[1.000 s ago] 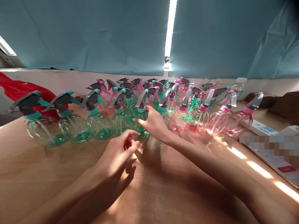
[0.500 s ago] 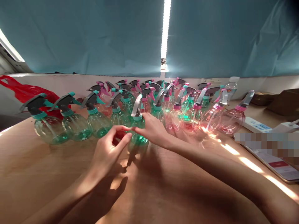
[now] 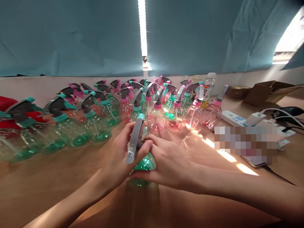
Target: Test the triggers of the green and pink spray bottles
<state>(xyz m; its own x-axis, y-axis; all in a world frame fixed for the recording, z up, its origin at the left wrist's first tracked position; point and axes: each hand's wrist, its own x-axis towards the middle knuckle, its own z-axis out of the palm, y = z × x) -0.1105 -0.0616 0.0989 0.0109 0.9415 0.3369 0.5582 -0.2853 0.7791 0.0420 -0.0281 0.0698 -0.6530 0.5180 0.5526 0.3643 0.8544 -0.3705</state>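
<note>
Green spray bottle [image 3: 145, 163] with grey lever [image 3: 136, 136] and turquoise nozzle [image 3: 141, 116]

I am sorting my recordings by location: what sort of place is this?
Perhaps an indoor work area: many trigger spray bottles and a power strip on a wood-coloured table.

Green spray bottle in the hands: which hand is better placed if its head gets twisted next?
Left, most likely: the left hand is around the base of the grey spray head. The right hand cups the green bottle, thumb across its front, so seems better for steadying.
</note>
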